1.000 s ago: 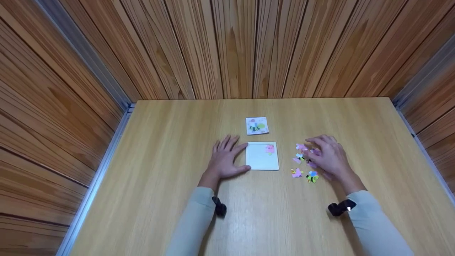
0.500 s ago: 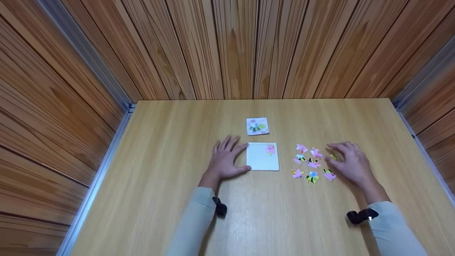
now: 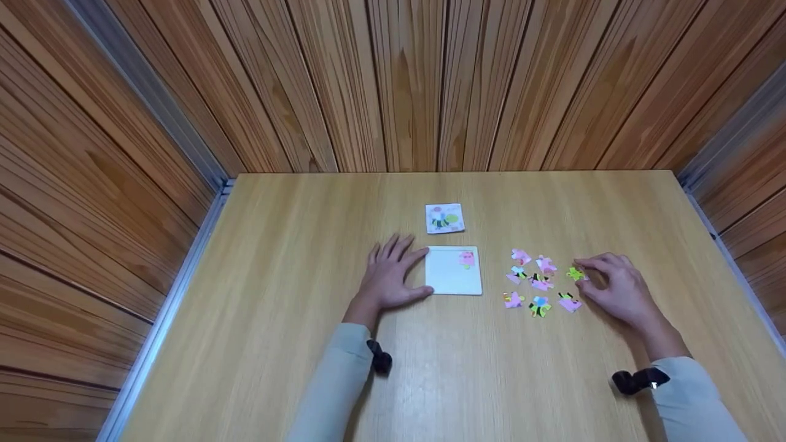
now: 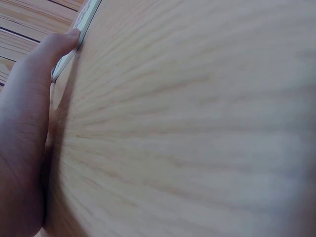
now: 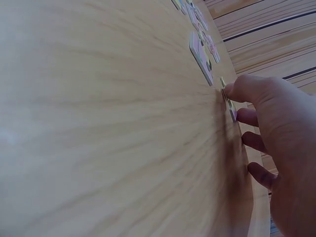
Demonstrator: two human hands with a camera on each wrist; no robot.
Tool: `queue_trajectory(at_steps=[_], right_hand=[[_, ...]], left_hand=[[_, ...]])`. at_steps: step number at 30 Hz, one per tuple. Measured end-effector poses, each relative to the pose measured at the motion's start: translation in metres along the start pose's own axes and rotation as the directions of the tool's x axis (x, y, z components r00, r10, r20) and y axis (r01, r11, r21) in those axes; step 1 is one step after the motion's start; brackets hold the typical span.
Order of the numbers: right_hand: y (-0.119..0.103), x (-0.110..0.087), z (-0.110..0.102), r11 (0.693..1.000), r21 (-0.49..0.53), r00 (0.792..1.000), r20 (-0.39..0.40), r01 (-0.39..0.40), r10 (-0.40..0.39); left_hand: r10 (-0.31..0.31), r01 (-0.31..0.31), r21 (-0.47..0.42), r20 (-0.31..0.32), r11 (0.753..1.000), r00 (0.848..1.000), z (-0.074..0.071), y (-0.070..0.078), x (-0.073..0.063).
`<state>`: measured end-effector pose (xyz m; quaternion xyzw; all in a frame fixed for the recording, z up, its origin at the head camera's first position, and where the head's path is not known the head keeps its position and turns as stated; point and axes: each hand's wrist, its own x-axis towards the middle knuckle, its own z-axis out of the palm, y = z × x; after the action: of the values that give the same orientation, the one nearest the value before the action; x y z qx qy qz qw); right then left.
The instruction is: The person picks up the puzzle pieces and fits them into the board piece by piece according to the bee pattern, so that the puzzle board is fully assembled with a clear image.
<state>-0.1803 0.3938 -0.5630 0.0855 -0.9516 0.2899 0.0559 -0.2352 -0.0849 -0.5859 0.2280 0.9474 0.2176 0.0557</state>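
Where the left hand [image 3: 391,279] lies: centre of frame, fingers spread, touching the white tray [image 3: 451,279].
Right hand [image 3: 617,288]: right of centre, pinching the green piece [image 3: 575,274].
Loose pieces [image 3: 542,283]: left of it.

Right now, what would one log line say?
left hand: touches white tray | right hand: pinches green puzzle piece | pink piece: in white tray's far right corner
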Motion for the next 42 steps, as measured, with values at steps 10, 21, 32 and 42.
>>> queue_trajectory(at_steps=[10, 21, 32, 42], right_hand=[[0.001, 0.004, -0.003, 0.999, 0.026, 0.994, 0.100, -0.033, 0.031], [0.002, 0.005, -0.005, 0.998, 0.056, 0.993, 0.115, -0.040, 0.033], [0.002, 0.003, -0.006, 0.997, 0.066, 0.994, 0.105, -0.039, 0.032], [-0.001, 0.007, -0.019, 0.990, 0.138, 0.990, 0.144, -0.018, -0.002]], left_hand=[[-0.001, 0.001, 0.011, -0.001, 1.000, 1.000, 0.001, -0.001, 0.001], [0.007, -0.007, -0.007, -0.008, 1.000, 1.000, 0.000, -0.001, 0.000], [0.002, -0.002, -0.005, -0.001, 1.000, 1.000, 0.002, -0.002, 0.001], [0.000, 0.000, -0.006, 0.001, 1.000, 1.000, 0.003, -0.002, 0.000]])
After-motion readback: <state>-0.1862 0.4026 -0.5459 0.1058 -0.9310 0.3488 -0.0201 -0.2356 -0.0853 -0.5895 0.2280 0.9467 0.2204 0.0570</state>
